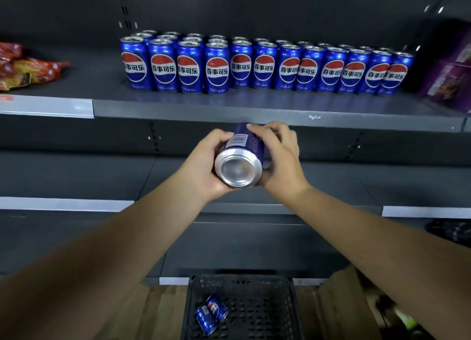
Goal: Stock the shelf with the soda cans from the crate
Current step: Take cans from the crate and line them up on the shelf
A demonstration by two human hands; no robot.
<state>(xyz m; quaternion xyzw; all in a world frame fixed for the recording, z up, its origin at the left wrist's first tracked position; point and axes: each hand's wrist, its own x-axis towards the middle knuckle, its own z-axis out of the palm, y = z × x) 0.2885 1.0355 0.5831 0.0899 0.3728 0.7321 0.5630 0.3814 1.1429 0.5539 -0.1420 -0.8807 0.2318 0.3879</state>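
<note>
A blue soda can (240,158) is held between both my hands in front of the shelf edge, tilted so its silver bottom faces me. My left hand (204,166) cups its left side and my right hand (277,156) curls over its right side and top. On the upper shelf (229,107) stand several rows of blue soda cans (254,64), labels forward. Below, a black crate (254,306) on the floor holds two more soda cans (211,314) lying on their sides.
Red snack bags (23,64) lie at the shelf's left end and a purple package (451,67) stands at its right end. A dark lower shelf (76,181) runs behind my hands. A cardboard box (344,304) sits right of the crate on the wooden floor.
</note>
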